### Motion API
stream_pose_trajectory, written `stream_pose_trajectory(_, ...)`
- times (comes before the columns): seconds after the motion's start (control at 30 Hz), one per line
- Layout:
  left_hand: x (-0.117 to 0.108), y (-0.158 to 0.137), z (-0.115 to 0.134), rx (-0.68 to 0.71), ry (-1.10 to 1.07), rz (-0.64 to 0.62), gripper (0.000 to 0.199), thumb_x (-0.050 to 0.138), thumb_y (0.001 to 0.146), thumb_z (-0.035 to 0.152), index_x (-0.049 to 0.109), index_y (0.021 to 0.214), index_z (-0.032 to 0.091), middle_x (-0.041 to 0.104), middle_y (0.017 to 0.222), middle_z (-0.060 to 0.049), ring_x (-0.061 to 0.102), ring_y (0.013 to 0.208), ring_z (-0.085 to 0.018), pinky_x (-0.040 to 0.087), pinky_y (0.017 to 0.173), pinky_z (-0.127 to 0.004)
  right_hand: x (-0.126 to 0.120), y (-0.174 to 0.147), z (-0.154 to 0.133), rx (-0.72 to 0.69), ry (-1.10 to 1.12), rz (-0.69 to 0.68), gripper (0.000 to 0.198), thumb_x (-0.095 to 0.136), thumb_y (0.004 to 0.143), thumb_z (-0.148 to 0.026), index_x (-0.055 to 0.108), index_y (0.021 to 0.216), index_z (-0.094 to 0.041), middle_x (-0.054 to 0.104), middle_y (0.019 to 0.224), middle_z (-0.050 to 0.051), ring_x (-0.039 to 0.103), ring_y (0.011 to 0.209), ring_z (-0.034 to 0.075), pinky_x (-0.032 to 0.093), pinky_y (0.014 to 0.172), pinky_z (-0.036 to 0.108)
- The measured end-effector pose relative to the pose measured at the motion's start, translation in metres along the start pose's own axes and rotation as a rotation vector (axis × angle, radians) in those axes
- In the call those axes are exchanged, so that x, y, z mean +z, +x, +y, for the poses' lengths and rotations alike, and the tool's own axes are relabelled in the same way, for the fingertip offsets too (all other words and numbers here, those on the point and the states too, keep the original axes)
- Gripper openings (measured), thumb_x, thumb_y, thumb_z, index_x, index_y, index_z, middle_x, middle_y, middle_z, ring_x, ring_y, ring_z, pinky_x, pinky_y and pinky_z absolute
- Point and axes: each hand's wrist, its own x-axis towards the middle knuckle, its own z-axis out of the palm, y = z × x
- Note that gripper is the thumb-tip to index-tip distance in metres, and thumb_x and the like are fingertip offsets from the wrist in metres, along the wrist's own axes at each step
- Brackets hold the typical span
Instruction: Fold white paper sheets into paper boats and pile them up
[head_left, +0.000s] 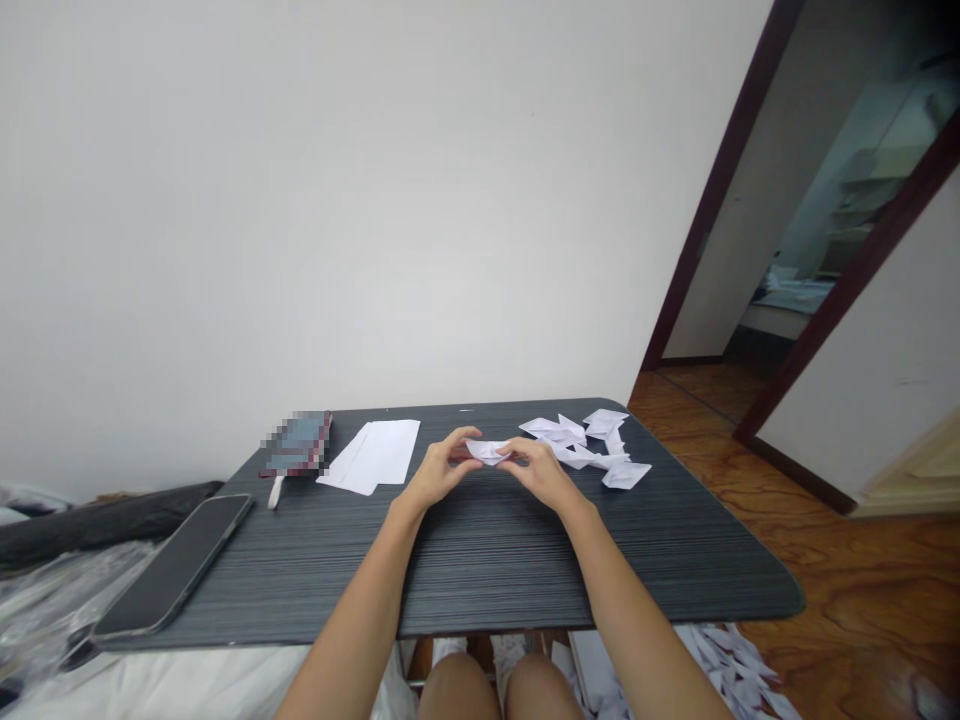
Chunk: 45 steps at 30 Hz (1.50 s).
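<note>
A small folded white paper boat [487,453] is held just above the middle of the dark table. My left hand [442,468] pinches its left end between thumb and fingers. At the other end, the thumb and fingers of my right hand [541,470] close on the paper. Several folded paper boats [626,474] lie in a loose group to the right of my right hand. To the left of my left hand rest flat white paper sheets [386,450], overlapping each other.
The dark wood-grain table [495,570] stands against a white wall. A phone [176,567] lies at its left edge, near a blurred-out booklet [300,443] and a small white object [275,492]. More folded papers [735,665] are piled below the table at right. A doorway opens at right.
</note>
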Motion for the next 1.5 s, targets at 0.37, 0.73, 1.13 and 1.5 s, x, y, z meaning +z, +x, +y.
stream_pose_trajectory(0.37,0.001,0.001,-0.008,0.155,0.246,-0.036,0.021,0.050,0.075,0.026,0.064,0.089,0.018,0.063,0.089,-0.008,0.058,0.079,-0.017,0.045,0.071,-0.026,-0.002,0.001,-0.006,-0.066,0.024,-0.011,0.008,0.056,0.070,-0.020,0.063,0.074,-0.018,0.062,0.090,0.006,0.056,0.085,0.017,0.043,0.077,0.031)
stream_pose_trajectory(0.73,0.004,0.003,-0.014,0.091,0.082,0.057,0.019,0.058,0.070,0.028,0.064,0.081,0.014,0.062,0.084,-0.008,0.057,0.079,-0.017,0.045,0.073,-0.029,0.005,0.003,0.003,0.035,0.165,0.109,0.009,0.059,0.067,-0.024,0.059,0.064,-0.016,0.063,0.081,0.006,0.058,0.076,0.018,0.045,0.069,0.029)
stream_pose_trajectory(1.13,0.014,0.003,-0.017,0.104,-0.019,0.219,0.016,0.056,0.072,0.027,0.059,0.080,0.014,0.060,0.078,-0.005,0.060,0.073,-0.015,0.047,0.070,-0.027,0.006,0.006,-0.003,-0.029,0.135,0.218,0.010,0.057,0.070,-0.023,0.062,0.078,-0.018,0.062,0.083,0.005,0.058,0.076,0.017,0.048,0.069,0.030)
stream_pose_trajectory(1.5,0.013,0.003,-0.013,0.214,0.145,0.174,0.018,0.052,0.075,0.025,0.063,0.086,0.016,0.061,0.082,-0.007,0.056,0.076,-0.015,0.045,0.067,-0.026,0.009,0.006,-0.001,-0.077,0.142,0.151,0.008,0.056,0.072,-0.021,0.063,0.075,-0.019,0.061,0.089,0.005,0.056,0.084,0.017,0.045,0.073,0.029)
